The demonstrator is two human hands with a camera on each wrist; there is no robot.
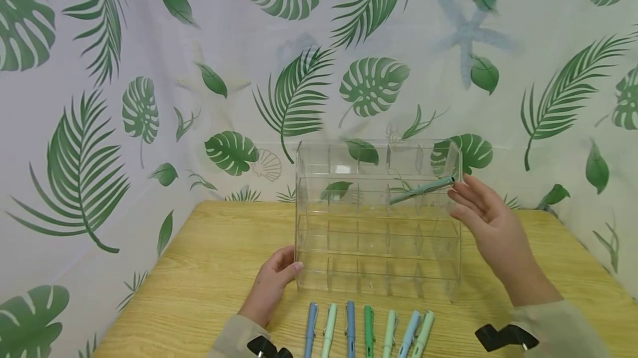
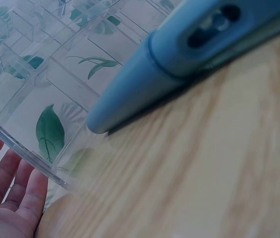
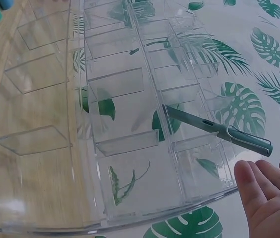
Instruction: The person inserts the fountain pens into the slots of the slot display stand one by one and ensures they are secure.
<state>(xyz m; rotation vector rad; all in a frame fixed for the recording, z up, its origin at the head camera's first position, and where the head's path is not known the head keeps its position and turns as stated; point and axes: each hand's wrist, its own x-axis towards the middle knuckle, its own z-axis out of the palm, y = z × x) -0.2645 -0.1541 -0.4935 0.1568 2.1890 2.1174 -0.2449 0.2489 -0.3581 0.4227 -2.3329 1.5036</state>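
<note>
A clear plastic organizer (image 1: 374, 219) with rows of small compartments stands on the table. My left hand (image 1: 271, 283) holds its lower left edge, thumb in front and fingers behind the side panel (image 2: 26, 153). A teal-green pen (image 1: 423, 189) lies slantwise in the upper right part, its clip end (image 3: 249, 141) sticking out towards the right side. Beside that end is my right hand (image 1: 490, 228), fingers loosely extended. In the right wrist view the fingertips (image 3: 244, 173) are just apart from the pen, with nothing held.
Several blue and green pens, among them a dark green pen (image 1: 369, 331), lie in a row on the wooden table (image 1: 199, 269) in front of the organizer. A blue pen (image 2: 135, 89) looms close in the left wrist view. Leaf-printed cloth (image 1: 224, 108) hangs behind and at the left.
</note>
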